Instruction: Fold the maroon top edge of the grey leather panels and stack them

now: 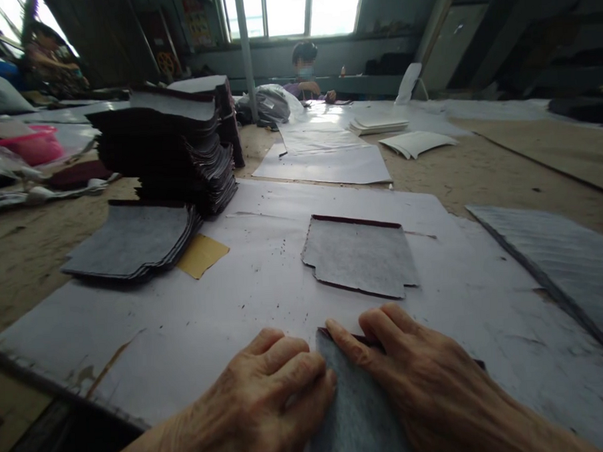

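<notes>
A grey fabric piece (357, 410) with a dark folded strip along its far edge lies at the near edge of the white sheet. My left hand (273, 394) has its fingers curled and pinched at the piece's left edge; the thumb is partly hidden. Across the far edge, my right hand (412, 368) presses down on the dark strip with the index finger, its other fingers bent over the piece. Just beyond the hands, a second grey piece (360, 257) with notched near corners and a dark far edge lies flat.
Left stand a tall stack of dark pieces (173, 151) and a lower grey stack (127, 237), beside a yellow card (203, 255). A striped grey sheet (557, 255) lies right. White sheets (323, 162) spread farther back. Two people sit beyond, one by the window, one far left.
</notes>
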Action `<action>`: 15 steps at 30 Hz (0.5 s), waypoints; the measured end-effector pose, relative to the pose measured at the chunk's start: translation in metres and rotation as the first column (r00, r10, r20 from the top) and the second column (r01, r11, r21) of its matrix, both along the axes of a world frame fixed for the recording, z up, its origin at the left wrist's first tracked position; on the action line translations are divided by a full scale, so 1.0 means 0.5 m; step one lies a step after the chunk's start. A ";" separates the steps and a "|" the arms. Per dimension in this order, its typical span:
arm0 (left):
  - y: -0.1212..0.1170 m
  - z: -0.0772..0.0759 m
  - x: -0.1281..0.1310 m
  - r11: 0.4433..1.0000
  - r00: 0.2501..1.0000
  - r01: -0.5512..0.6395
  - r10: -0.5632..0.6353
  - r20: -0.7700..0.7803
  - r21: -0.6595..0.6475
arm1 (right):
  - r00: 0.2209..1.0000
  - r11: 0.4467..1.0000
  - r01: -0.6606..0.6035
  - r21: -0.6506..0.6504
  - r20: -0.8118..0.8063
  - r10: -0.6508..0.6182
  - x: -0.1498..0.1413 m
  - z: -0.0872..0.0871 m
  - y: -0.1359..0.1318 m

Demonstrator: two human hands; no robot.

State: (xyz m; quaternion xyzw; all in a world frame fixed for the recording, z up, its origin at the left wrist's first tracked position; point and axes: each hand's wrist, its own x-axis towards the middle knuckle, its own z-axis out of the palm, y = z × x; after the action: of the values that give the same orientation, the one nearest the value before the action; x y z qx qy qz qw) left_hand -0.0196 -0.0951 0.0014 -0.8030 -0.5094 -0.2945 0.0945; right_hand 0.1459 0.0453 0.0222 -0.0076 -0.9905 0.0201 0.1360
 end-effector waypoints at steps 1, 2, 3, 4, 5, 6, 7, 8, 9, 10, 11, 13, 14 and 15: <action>0.000 0.000 0.000 1.000 1.000 0.000 0.000 -0.007 -0.004 | 1.000 1.000 0.003 0.002 -0.002 -0.003 0.000 0.000 0.000; 0.000 0.000 0.001 1.000 1.000 -0.004 0.004 -0.011 -0.010 | 1.000 1.000 0.009 -0.001 0.002 -0.009 0.000 0.000 -0.001; 0.000 0.000 0.001 1.000 1.000 -0.007 0.007 -0.014 -0.016 | 1.000 1.000 0.018 -0.006 0.012 -0.018 0.001 -0.002 -0.001; 0.000 -0.001 0.002 1.000 1.000 -0.010 0.010 -0.015 -0.019 | 0.999 1.000 0.029 -0.010 0.032 -0.028 0.002 -0.003 -0.002; 0.000 -0.001 0.002 1.000 1.000 -0.011 0.011 -0.012 -0.014 | 0.998 0.999 0.040 -0.011 0.054 -0.039 0.002 -0.004 -0.003; -0.001 -0.001 0.003 1.000 1.000 -0.010 0.009 -0.007 -0.007 | 0.996 0.999 0.051 -0.008 0.074 -0.050 0.002 -0.005 -0.004; -0.001 0.000 0.003 1.000 1.000 -0.010 0.010 0.000 -0.002 | 0.994 0.998 0.060 -0.006 0.089 -0.059 0.001 -0.005 -0.005; -0.001 0.001 0.003 1.000 1.000 -0.008 0.008 0.007 0.002 | 0.993 0.998 0.066 -0.007 0.103 -0.065 -0.001 -0.004 -0.005; -0.001 0.002 0.003 1.000 1.000 -0.006 0.006 0.015 -0.005 | 0.991 0.998 0.069 -0.010 0.115 -0.067 -0.004 -0.002 -0.005; -0.002 0.003 0.003 1.000 1.000 -0.005 0.005 0.022 -0.023 | 0.990 0.997 0.072 -0.016 0.122 -0.069 -0.007 0.001 -0.004; -0.002 0.005 0.002 0.999 1.000 0.000 0.002 0.028 -0.048 | 0.989 0.997 0.070 -0.033 0.129 -0.065 -0.010 0.004 -0.002; -0.004 0.010 0.000 0.996 0.999 0.009 -0.006 0.033 -0.091 | 0.992 0.990 0.053 -0.128 0.117 -0.038 -0.012 0.010 0.006; -0.005 0.012 0.000 0.994 0.999 0.016 -0.012 0.031 -0.106 | 0.997 0.978 0.046 -0.201 0.078 -0.031 -0.011 0.012 0.011; -0.006 0.015 -0.001 0.993 0.999 0.021 -0.018 0.027 -0.119 | 0.999 0.960 0.044 -0.276 0.021 -0.040 -0.008 0.012 0.017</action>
State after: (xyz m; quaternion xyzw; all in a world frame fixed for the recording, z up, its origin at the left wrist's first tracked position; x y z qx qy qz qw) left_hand -0.0199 -0.0980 0.0089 -0.8082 -0.5195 -0.2749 0.0370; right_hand 0.1417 0.0539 0.0281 -0.0475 -0.9787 0.1550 0.1263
